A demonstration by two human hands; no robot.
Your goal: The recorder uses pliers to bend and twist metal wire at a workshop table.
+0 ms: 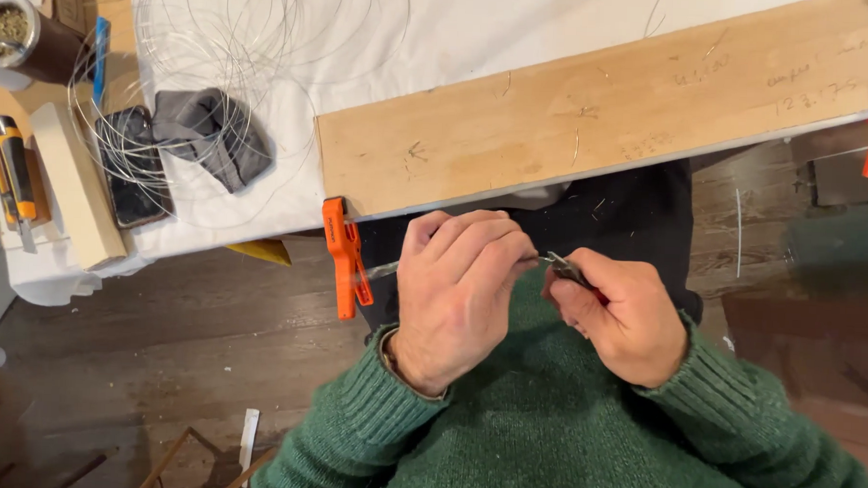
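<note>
Below the clamped wooden board, left hand fingers pinch wire while right hand grips pliers.

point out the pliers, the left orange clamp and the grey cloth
pliers (570, 271), head view, on the metal jaws by the right hand (624, 323)
left orange clamp (342, 255), head view, mid body
grey cloth (212, 130), head view, centre fold
</note>
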